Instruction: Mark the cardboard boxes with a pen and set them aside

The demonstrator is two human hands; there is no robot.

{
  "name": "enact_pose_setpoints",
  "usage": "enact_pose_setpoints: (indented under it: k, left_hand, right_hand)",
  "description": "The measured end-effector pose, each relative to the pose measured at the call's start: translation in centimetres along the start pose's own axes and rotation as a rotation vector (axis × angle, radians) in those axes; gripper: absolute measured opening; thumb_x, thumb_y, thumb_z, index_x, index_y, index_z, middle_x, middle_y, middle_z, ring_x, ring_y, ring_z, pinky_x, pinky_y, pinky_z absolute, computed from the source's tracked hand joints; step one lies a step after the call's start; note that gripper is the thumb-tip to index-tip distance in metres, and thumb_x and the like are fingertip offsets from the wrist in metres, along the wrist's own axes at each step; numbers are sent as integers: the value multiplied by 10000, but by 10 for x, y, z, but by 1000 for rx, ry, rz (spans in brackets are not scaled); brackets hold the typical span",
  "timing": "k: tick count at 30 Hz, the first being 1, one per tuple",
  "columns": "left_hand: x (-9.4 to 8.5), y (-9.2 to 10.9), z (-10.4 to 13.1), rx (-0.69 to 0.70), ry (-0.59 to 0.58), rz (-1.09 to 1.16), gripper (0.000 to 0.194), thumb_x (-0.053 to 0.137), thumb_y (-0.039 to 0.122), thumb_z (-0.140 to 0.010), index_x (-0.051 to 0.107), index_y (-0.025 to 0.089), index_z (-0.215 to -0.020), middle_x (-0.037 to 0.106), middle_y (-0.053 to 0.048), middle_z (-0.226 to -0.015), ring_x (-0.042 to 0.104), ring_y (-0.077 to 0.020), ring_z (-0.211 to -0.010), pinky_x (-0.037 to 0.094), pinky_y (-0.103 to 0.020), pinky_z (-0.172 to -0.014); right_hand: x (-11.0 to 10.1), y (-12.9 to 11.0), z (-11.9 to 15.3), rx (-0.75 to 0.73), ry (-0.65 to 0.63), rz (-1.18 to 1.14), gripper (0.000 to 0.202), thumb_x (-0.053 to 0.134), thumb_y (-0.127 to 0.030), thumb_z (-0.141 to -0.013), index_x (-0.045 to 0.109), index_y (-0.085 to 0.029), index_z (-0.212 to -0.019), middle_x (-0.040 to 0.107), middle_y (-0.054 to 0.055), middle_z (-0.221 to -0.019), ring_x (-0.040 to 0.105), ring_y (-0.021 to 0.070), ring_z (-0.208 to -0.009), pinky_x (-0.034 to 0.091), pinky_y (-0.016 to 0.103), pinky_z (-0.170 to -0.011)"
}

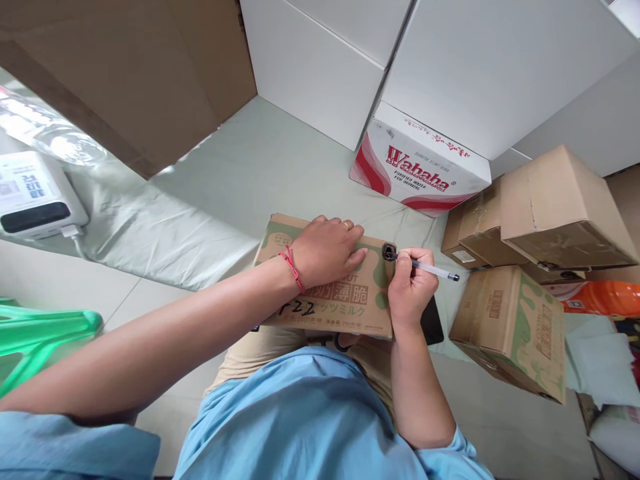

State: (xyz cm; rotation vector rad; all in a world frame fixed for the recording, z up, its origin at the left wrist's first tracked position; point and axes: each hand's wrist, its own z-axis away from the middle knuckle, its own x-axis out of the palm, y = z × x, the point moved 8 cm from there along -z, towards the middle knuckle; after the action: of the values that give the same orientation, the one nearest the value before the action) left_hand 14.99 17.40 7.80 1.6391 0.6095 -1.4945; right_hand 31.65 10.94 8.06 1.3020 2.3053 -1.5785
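Observation:
A brown cardboard box (pixel 345 310) with green patches and printed characters lies across my lap, black handwriting showing near its front edge. My left hand (pixel 327 250) rests on its top, fingers loosely spread and partly curved over the print; a ring and a red string bracelet are on this arm. Closed around a clear pen (pixel 435 270) with a black end, my right hand (pixel 413 287) is at the box's right side. The pen's inner end meets a dark, ragged-looking hole (pixel 389 251) near the box's far right corner; its tip is hidden there.
A Wahaha water carton (pixel 420 167) stands beyond. Stacked cardboard boxes (pixel 565 200) and a green-printed box (pixel 510 333) are at the right. A large carton (pixel 150 73), a white power bank (pixel 40 193) with a cable, a clear bottle (pixel 55 133) and a green plastic item (pixel 50 327) occupy the left.

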Motion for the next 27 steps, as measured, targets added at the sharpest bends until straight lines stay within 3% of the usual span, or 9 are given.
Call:
enact_pose_setpoints:
  k: [8,12,14,17,20,24,27]
  left_hand:
    - [0,1,0,4,-17,-22,425,436,447,-1106,675,139,-1275,761,-171,-1242,716,-371,-1178,479,-498,-967]
    - [0,0,0,2,-18,-27,410,439,440,-1103,674,142,-1259,759,-162,-1233,719,-365,-1166,483,-496,-961]
    - [1,-1,0,3,-24,-27,402,433,436,-1103,673,150,-1250,759,-156,-1231,720,-361,-1160,485,-495,-962]
    - [2,-2,1,-1,-28,-21,406,416,448,-1102,677,166,-1233,763,-155,-1226,717,-357,-1159,483,-494,-976]
    - [2,-5,0,-13,-29,-6,420,406,457,-1096,683,175,-1237,770,-158,-1211,715,-366,-1166,484,-502,-988]
    - [3,-7,0,-21,-45,8,427,406,454,-1084,687,176,-1248,772,-160,-1211,722,-380,-1164,487,-504,-994]
    - [4,-8,-1,-16,-44,0,442,394,460,-1081,681,177,-1262,766,-160,-1230,721,-382,-1174,487,-504,-1002]
  right_hand:
    - [-1,-2,-1,-22,4,24,200,561,-340,-979,610,-227,-822,613,-34,-698,534,139,-597,430,269,-619]
    - [-7,0,7,-33,74,24,212,550,-331,-984,588,-233,-800,588,-35,-682,517,135,-575,429,272,-604]
    - [-16,6,13,-40,152,2,219,548,-360,-1017,610,-226,-856,614,-20,-730,545,138,-596,451,274,-614]
    - [-36,31,14,-43,193,10,236,536,-409,-1076,655,-208,-1105,707,25,-883,630,149,-659,507,283,-655]
    - [-63,64,2,-109,50,202,266,511,-381,-1103,666,-206,-1229,762,63,-961,713,190,-793,568,327,-791]
    - [-97,115,-13,-218,-409,700,352,444,-179,-1053,744,-178,-1238,771,153,-1086,698,300,-1048,564,426,-934]
    - [-118,152,-12,-145,-675,951,546,389,-26,-972,721,-150,-1386,752,208,-1262,669,341,-1171,559,449,-956]
